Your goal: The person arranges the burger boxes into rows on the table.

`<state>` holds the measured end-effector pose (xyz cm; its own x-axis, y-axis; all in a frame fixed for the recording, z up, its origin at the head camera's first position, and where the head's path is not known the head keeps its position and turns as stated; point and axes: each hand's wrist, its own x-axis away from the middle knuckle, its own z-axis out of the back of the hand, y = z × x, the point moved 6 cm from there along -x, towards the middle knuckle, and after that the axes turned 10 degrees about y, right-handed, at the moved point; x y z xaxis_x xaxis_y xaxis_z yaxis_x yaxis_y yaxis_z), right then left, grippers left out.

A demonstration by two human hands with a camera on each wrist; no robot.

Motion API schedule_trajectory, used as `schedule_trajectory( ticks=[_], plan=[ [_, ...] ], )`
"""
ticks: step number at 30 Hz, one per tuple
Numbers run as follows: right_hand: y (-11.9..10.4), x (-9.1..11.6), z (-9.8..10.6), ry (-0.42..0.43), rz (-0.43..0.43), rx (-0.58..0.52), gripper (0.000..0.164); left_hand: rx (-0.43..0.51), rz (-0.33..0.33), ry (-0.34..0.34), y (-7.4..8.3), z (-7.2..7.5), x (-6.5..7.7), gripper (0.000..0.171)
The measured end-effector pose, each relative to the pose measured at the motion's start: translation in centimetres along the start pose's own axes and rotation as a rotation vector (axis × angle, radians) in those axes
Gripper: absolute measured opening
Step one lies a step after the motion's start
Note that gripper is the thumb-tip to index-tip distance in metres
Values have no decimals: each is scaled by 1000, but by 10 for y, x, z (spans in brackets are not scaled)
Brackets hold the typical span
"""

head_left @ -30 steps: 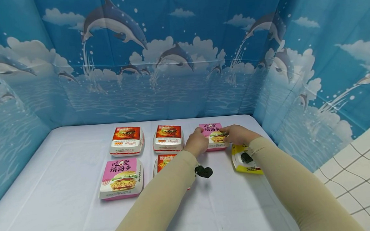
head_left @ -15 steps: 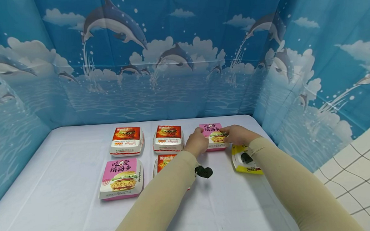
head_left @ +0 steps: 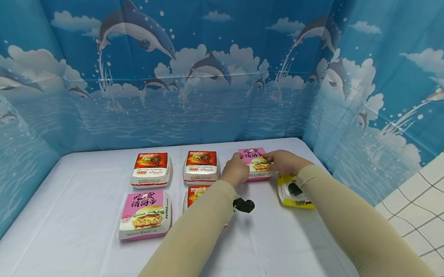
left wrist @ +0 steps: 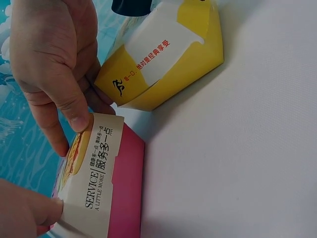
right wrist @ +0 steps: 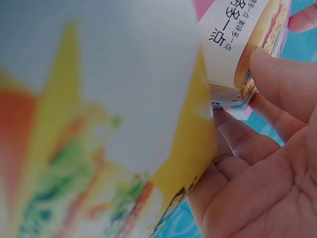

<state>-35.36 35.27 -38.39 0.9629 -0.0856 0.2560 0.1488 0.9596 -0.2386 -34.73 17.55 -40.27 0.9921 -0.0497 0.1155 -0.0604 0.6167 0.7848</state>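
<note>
A pink and white burger box (head_left: 251,161) sits at the table's far right, flat on the cloth, with my hands on either side. My left hand (head_left: 236,170) holds its left side; in the left wrist view, that thumb presses its edge. At the opposite end my right hand (head_left: 286,161) grips it, thumb on the top edge and fingers down the side. Just in front of my right hand, partly behind that wrist, is a yellow and white burger box (head_left: 295,200). It fills much of the right wrist view, close to the lens.
Left of my hands, two red and white burger boxes (head_left: 151,170) stand in the back row. Nearer are another pink burger box (head_left: 145,214) and a red-topped box (head_left: 196,194), partly covered by my left forearm. A dolphin-print curtain (head_left: 189,115) borders the white table (head_left: 78,234).
Hands and boxes hold the same places across the frames. The head view has shifted very slightly.
</note>
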Motion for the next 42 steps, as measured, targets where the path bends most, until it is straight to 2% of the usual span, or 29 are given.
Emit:
schedule_trajectory(
  ticks=[12, 18, 22, 25, 31, 35, 42],
  plan=[
    [-3, 10, 7, -7, 52, 5, 69, -42, -6, -5, 2, 2, -2, 58],
    [-3, 21, 17, 30, 128, -1, 71, -59, 9, -1, 6, 4, 1, 62],
    [0, 32, 29, 65, 159, -15, 70, -86, -12, 8, 13, 5, 6, 66],
    [6, 41, 36, 83, 165, -28, 69, -107, -63, 37, 22, 4, 12, 66],
    [19, 62, 46, 115, 167, -75, 67, -123, -216, 91, 40, -2, 32, 63],
    [33, 74, 48, 137, 159, -93, 66, -90, -284, 70, 49, -9, 47, 64],
    [63, 89, 40, 170, 136, -89, 66, -39, -376, -25, 58, -26, 66, 64]
  ],
)
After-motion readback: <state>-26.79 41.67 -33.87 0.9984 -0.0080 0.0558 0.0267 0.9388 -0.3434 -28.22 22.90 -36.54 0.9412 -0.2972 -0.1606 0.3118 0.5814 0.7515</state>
